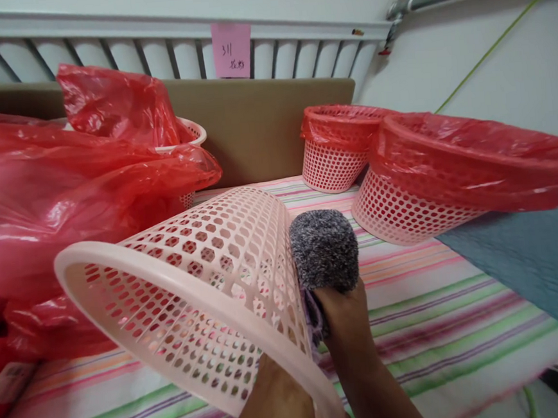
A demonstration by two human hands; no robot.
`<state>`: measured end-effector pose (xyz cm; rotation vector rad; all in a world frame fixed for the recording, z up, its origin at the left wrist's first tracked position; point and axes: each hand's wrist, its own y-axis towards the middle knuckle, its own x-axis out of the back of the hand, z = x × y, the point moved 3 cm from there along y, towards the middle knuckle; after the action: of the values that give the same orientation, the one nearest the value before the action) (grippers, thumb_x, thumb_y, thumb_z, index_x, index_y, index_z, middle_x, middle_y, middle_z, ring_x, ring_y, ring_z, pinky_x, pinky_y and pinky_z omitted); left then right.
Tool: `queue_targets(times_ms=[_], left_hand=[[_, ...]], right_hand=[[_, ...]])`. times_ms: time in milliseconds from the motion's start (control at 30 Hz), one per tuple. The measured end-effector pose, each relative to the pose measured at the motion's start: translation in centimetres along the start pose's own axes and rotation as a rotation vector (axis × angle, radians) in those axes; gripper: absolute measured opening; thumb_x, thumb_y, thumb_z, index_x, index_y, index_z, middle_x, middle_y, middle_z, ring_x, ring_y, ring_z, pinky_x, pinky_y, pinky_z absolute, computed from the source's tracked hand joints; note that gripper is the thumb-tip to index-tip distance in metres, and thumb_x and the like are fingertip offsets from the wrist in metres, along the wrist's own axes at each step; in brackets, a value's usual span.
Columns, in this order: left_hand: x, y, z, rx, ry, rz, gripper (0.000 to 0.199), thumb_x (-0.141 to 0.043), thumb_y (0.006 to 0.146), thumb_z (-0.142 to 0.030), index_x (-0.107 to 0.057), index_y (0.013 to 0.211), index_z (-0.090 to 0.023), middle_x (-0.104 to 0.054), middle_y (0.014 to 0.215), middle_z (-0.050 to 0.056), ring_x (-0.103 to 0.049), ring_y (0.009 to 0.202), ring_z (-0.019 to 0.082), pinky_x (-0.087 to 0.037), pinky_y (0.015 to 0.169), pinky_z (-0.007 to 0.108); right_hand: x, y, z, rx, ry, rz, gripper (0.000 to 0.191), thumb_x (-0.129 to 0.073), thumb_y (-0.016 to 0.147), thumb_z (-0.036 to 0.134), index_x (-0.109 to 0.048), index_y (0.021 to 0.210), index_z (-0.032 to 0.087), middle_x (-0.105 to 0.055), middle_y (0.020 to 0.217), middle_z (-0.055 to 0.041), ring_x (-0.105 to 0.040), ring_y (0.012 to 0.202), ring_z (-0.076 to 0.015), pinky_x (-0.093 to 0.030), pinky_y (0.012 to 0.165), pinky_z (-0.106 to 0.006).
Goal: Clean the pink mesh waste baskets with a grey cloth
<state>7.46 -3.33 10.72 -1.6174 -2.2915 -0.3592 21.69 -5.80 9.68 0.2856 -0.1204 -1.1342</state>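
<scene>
A pale pink mesh basket (243,282) lies tipped on its side across the middle of a striped cloth (441,299), its mouth turned toward the near edge and its base toward the far edge. The left forearm (278,405) enters at the near edge and passes into the mouth; the left hand is hidden by rim and wall, so I cannot tell how its fingers stand. The right hand (342,310) holds a grey fuzzy cloth (324,247) against the basket's outer wall — its fingers look closed on it, though the tips are covered. A scrap of purple fabric (315,319) shows between that hand and the wall, too bunched to make out.

Red plastic bags (40,189) heap over the left side, cut off by the picture's edge; they mostly hide another basket (194,130), whose rim and a bit of wall show. Near the far right corner stand a smaller lined basket (326,166) and, partly in front of it, a larger lined basket (395,213), both with red plastic folded over their rims. Beyond the far edge, a brown panel (258,127) partly covers a radiator (126,57). A pink note (232,48) hangs there — its handwriting hard to read.
</scene>
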Motion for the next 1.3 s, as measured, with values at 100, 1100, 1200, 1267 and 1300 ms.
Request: queue_targets(times_ms=[100, 1100, 1200, 1267, 1300], left_hand=[[0.04, 0.19, -0.10, 0.004, -0.003, -0.013, 0.030, -0.054, 0.092, -0.033, -0.055, 0.119, -0.021, -0.055, 0.127, 0.009, -0.058, 0.106, 0.022, -0.050, 0.090, 0.044], [0.28, 0.03, -0.16, 0.024, -0.016, -0.036, 0.032, -0.056, 0.091, -0.033, -0.055, 0.120, -0.020, -0.055, 0.127, 0.009, -0.058, 0.107, 0.023, -0.050, 0.090, 0.045], [0.34, 0.06, -0.13, 0.025, -0.015, -0.027, 0.032, -0.056, 0.091, -0.033, -0.054, 0.120, -0.020, -0.055, 0.127, 0.009, -0.058, 0.107, 0.023, -0.050, 0.090, 0.045], [0.36, 0.09, -0.10, 0.025, -0.016, -0.022, 0.031, -0.056, 0.091, -0.033, -0.055, 0.120, -0.020, -0.055, 0.126, 0.009, -0.058, 0.106, 0.023, -0.051, 0.089, 0.045], [0.36, 0.10, -0.08, 0.024, -0.017, -0.020, 0.031, -0.055, 0.091, -0.033, -0.055, 0.119, -0.020, -0.056, 0.126, 0.009, -0.059, 0.105, 0.023, -0.051, 0.088, 0.044]], right_hand=[[-0.10, 0.11, -0.05, -0.002, 0.035, 0.014, 0.040, -0.065, 0.067, 0.024, -0.065, 0.106, 0.013, -0.069, 0.099, -0.0074, -0.063, 0.092, -0.0237, -0.050, 0.084, -0.033], [0.02, 0.00, -0.60, -0.025, 0.027, 0.017, 0.029, -0.067, 0.066, 0.024, -0.067, 0.092, 0.013, -0.068, 0.097, -0.0075, -0.062, 0.094, -0.0241, -0.048, 0.083, -0.032], [-0.08, -0.02, -0.45, -0.008, 0.048, 0.023, 0.033, -0.067, 0.066, 0.025, -0.066, 0.097, 0.014, -0.068, 0.100, -0.0076, -0.062, 0.094, -0.0239, -0.049, 0.084, -0.033], [-0.21, -0.09, -0.19, -0.014, 0.046, 0.019, 0.038, -0.067, 0.067, 0.025, -0.066, 0.103, 0.013, -0.068, 0.100, -0.0078, -0.063, 0.093, -0.0238, -0.049, 0.084, -0.033], [-0.28, -0.14, -0.03, -0.020, 0.041, 0.018, 0.040, -0.067, 0.067, 0.024, -0.065, 0.105, 0.013, -0.068, 0.100, -0.0079, -0.063, 0.092, -0.0237, -0.049, 0.084, -0.033]])
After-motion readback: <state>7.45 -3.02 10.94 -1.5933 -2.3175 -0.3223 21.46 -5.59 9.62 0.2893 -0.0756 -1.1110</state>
